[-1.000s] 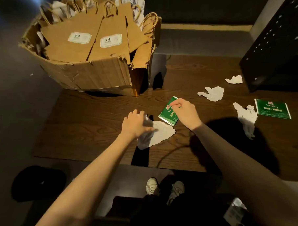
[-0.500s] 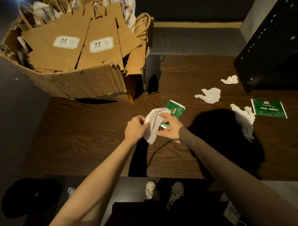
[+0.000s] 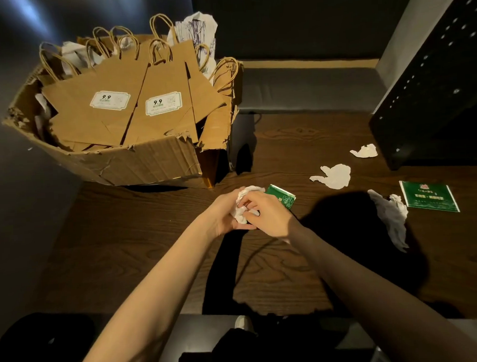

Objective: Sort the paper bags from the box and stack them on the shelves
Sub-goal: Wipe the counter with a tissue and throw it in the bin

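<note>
Leaning handles-up, the brown paper bags (image 3: 125, 109) fill the torn cardboard box (image 3: 149, 163) at the tabletop's (image 3: 125, 240) far left corner, unsorted. Near the front edge, left hand (image 3: 222, 217) and right hand (image 3: 266, 215) jointly scrunch a white tissue (image 3: 240, 208), apparently clearing litter first.

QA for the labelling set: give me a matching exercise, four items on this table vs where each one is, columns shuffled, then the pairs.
Things:
1. brown paper bags
2. crumpled white paper
3. flat green packet
4. perforated black panel

Places:
A. held between the left hand and the right hand
B. standing at the table's far right
C. inside the torn cardboard box
D. lying on the table, right side

Pairs: 1-C, 2-A, 3-D, 4-B
</note>
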Demonstrator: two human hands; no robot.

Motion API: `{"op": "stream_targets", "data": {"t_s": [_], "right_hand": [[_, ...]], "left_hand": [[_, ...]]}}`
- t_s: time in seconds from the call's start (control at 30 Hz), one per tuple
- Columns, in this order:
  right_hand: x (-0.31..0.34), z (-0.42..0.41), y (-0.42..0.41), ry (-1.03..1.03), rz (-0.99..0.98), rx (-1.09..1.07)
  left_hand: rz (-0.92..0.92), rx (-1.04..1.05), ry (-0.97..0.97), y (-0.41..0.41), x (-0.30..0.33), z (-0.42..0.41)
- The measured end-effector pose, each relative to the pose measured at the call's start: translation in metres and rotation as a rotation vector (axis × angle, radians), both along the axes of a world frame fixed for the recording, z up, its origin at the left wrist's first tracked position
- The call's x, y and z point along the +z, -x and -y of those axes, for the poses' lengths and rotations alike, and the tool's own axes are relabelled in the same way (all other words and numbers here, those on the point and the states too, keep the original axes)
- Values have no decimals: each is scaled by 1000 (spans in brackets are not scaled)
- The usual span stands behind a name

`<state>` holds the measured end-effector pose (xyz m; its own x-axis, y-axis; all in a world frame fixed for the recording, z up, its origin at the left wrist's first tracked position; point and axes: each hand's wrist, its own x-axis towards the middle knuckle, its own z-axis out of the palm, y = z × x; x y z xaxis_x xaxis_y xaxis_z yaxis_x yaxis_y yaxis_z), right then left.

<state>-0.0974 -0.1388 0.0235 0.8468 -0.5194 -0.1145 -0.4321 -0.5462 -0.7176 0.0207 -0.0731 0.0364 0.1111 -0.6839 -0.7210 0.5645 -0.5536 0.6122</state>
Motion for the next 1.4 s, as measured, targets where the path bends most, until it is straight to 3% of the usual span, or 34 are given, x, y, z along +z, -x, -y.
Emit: {"op": "stream_targets", "data": {"t_s": [0.1, 0.17, 0.27, 0.53, 0.67, 0.77, 0.9, 1.1, 1.23, 1.4], "right_hand": [[-10, 13, 5, -133, 93, -166], [-25, 25, 11, -78, 102, -317], [-49, 42, 20, 125, -101, -452], [-70, 53, 15, 141, -551, -504], [-67, 48, 17, 138, -610, -598], [-71, 45, 28, 96, -490, -621], [-50, 54, 50, -139, -193, -688], [5, 82, 88, -136, 125, -490], [35, 100, 112, -91, 138, -422], [50, 135, 152, -43, 65, -471]], "left_hand": [[79, 151, 81, -4, -12, 1], [133, 175, 120, -7, -16, -1], [207, 265, 71, -15, -24, -1], [395, 205, 46, -27, -31, -10], [591, 146, 60, -30, -37, -9], [708, 12, 159, -28, -37, -6], [710, -114, 226, -13, -26, 12], [651, -104, 208, 31, -5, 56], [604, -228, 326, 65, 8, 80], [694, -317, 398, 100, 12, 111]]}}
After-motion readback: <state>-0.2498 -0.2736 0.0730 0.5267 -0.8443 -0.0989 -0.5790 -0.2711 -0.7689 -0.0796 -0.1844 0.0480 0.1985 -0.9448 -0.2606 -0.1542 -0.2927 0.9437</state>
